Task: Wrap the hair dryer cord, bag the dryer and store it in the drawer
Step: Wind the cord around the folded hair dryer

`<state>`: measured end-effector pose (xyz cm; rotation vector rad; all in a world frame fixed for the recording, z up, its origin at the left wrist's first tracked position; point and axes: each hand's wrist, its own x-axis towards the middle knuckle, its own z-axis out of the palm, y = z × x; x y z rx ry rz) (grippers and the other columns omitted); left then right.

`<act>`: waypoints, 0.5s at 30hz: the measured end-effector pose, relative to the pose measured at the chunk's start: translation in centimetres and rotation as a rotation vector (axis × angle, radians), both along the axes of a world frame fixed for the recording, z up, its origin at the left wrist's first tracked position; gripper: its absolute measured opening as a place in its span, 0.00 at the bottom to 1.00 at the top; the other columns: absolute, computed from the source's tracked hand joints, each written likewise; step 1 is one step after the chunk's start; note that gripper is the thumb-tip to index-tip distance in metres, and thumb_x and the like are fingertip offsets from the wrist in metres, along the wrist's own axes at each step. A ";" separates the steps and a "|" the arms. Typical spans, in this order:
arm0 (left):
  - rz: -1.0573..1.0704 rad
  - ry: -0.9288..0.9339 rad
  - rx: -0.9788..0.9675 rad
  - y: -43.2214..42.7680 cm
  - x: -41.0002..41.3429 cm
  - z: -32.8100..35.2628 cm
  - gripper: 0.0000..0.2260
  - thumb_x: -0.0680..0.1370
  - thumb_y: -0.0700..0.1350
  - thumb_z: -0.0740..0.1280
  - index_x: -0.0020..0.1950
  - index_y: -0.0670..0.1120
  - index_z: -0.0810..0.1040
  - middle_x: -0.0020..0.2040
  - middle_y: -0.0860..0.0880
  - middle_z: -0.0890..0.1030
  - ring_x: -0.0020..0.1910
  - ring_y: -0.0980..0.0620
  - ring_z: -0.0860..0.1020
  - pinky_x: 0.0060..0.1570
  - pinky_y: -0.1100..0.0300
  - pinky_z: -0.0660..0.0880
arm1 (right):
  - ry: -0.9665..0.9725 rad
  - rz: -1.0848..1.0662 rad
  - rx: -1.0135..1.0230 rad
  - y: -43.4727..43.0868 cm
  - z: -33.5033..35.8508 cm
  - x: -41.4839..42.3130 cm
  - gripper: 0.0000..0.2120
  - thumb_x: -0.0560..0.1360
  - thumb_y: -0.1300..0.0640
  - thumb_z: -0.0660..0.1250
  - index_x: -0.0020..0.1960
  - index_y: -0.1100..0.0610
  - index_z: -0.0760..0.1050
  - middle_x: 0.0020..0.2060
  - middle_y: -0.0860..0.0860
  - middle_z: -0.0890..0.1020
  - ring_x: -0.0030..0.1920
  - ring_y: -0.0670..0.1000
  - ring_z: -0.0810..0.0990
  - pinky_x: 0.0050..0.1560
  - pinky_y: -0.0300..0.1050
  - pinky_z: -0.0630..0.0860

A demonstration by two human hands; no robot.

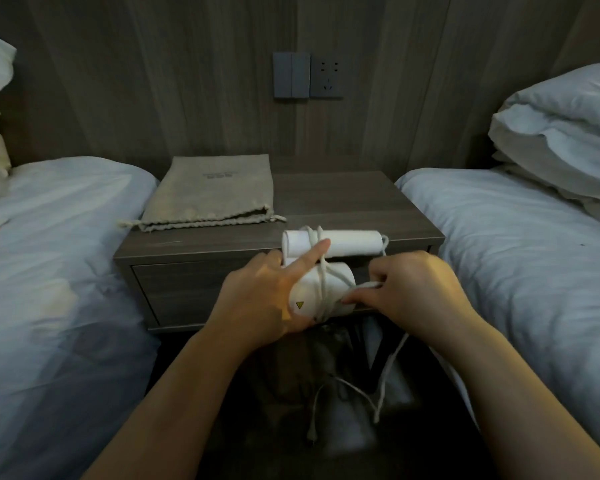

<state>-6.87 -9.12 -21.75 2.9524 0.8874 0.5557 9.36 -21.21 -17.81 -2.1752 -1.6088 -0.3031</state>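
Observation:
A white folded hair dryer (347, 240) is held in front of the nightstand's drawer (181, 289), which is closed. My left hand (267, 296) grips the dryer's body, its index finger pressing the wound cord against the handle. My right hand (413, 289) pinches the white cord (326, 282) beside the dryer. A few turns of cord cross the body; the loose end with the plug (312, 436) hangs down toward the floor. A beige drawstring bag (215, 192) lies flat on the nightstand top, back left.
The dark wooden nightstand (343, 199) stands between two beds with white duvets (49, 254) (516, 244). Pillows (561, 133) are stacked on the right bed. A wall switch and socket (309, 76) sit above the nightstand. The floor below is dark.

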 end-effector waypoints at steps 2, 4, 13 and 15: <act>-0.020 0.054 -0.001 0.1 0.2 -0.4 0.45 0.67 0.65 0.67 0.69 0.71 0.34 0.56 0.50 0.70 0.53 0.51 0.70 0.41 0.58 0.68 | 0.318 0.127 -0.160 -0.2 0.3 0.6 0.19 0.66 0.47 0.74 0.24 0.53 0.70 0.19 0.46 0.73 0.25 0.45 0.71 0.29 0.38 0.67; -0.049 0.098 0.011 0.1 0.4 -0.7 0.46 0.67 0.65 0.67 0.68 0.70 0.32 0.56 0.50 0.70 0.52 0.52 0.69 0.40 0.58 0.68 | 0.482 0.307 -0.238 -0.6 0.8 1.2 0.09 0.70 0.55 0.72 0.30 0.52 0.79 0.26 0.45 0.80 0.29 0.43 0.76 0.34 0.38 0.72; -0.237 0.134 0.030 -0.5 0.6 -0.8 0.49 0.66 0.64 0.68 0.64 0.72 0.27 0.51 0.52 0.69 0.46 0.57 0.63 0.39 0.60 0.63 | 0.389 -0.066 0.111 0.2 -0.6 3.6 0.10 0.59 0.51 0.79 0.29 0.50 0.78 0.26 0.44 0.78 0.31 0.44 0.75 0.33 0.36 0.69; -0.256 0.129 0.049 -0.9 0.7 -0.7 0.49 0.66 0.64 0.69 0.65 0.72 0.28 0.50 0.52 0.69 0.46 0.56 0.64 0.39 0.60 0.64 | 0.451 -0.037 0.114 0.1 -0.5 4.0 0.08 0.60 0.53 0.78 0.30 0.51 0.79 0.28 0.45 0.80 0.32 0.44 0.76 0.33 0.34 0.69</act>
